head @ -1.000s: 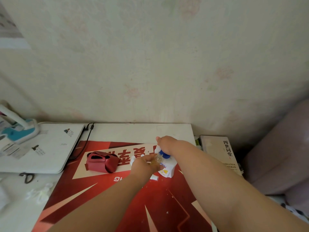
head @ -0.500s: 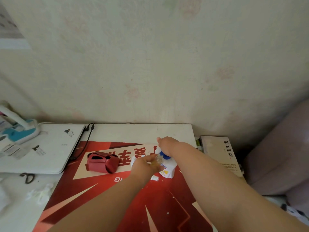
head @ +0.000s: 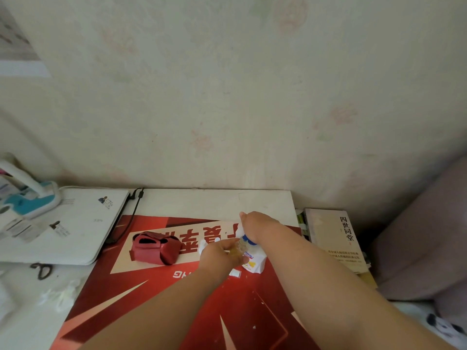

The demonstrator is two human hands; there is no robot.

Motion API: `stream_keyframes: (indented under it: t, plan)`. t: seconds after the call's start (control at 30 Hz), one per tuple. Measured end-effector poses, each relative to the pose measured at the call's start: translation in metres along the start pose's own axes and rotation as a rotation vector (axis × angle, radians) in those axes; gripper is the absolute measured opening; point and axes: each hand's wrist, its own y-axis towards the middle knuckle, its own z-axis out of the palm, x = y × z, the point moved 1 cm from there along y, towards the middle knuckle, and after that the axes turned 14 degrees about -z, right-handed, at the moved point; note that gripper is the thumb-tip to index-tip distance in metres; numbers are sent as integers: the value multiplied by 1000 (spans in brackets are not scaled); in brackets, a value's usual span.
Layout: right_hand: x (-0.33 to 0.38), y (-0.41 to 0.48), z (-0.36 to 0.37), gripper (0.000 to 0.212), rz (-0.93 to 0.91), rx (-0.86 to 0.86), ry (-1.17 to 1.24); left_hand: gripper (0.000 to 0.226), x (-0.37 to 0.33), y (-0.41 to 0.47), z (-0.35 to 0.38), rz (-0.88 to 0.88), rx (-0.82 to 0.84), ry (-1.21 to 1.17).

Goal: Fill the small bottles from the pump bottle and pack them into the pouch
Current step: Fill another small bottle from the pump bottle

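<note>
While the red pouch [head: 155, 247] is lying apart with nothing visibly packed, a small bottle [head: 240, 245] is being gripped by the left hand [head: 222, 255] at the pump bottle [head: 254, 262], whose head is being covered by the right hand [head: 256, 223], grip unclear, so filling is judged unfinished.

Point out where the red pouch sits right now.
In the head view, the red soft pouch lies left of centre on the red printed mat, between the white laptop and the left hand.
</note>
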Motion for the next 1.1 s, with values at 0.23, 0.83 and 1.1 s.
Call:
stream_keyframes:
  t: [0.23, 0.83, 1.1]
  plan:
    - [-1, 0, 3, 76, -12, -24, -15, 51, 0, 2, 1, -7, -18, 1]
    - [3, -7, -5, 81, -57, -29, -14, 52, -3, 2, 1, 1, -57, 22]
    - [4, -13, -10, 78, -77, -30, 42, 52, -4, 1, 0, 28, -101, 64]
